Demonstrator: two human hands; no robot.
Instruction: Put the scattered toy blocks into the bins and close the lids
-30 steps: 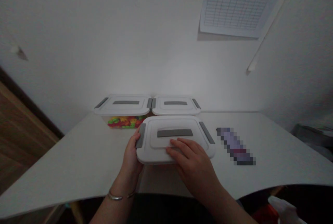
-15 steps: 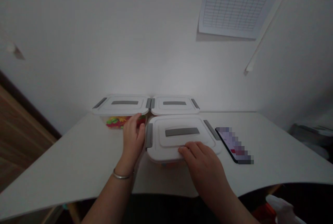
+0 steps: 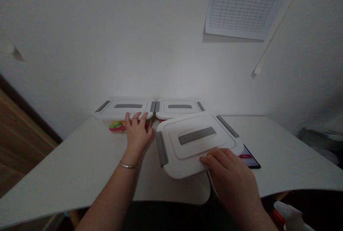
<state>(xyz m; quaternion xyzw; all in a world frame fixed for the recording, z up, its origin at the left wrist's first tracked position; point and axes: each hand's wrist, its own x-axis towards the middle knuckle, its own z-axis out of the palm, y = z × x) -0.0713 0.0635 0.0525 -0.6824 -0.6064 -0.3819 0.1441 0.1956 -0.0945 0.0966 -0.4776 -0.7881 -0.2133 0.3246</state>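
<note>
- Left hand point(image 3: 137, 138): open, fingertips at the front rim of a clear plastic box with white lid point(image 3: 122, 109).
- White rectangular plastic lid with grey strips point(image 3: 197, 141): tilted, mid white desk point(image 3: 66, 166), long axis running across, right of the left hand.
- Right hand point(image 3: 232, 177): nearer, curled, gripping the lid's near edge.

Left hand point(image 3: 137, 138): resting its fingertips against the near edge of the far-left box point(image 3: 122, 110).
Right hand point(image 3: 230, 173): gripping the near edge of a tilted white lid point(image 3: 198, 143).
Phone point(image 3: 249, 160): lying at right, partly beneath that lid.
</note>
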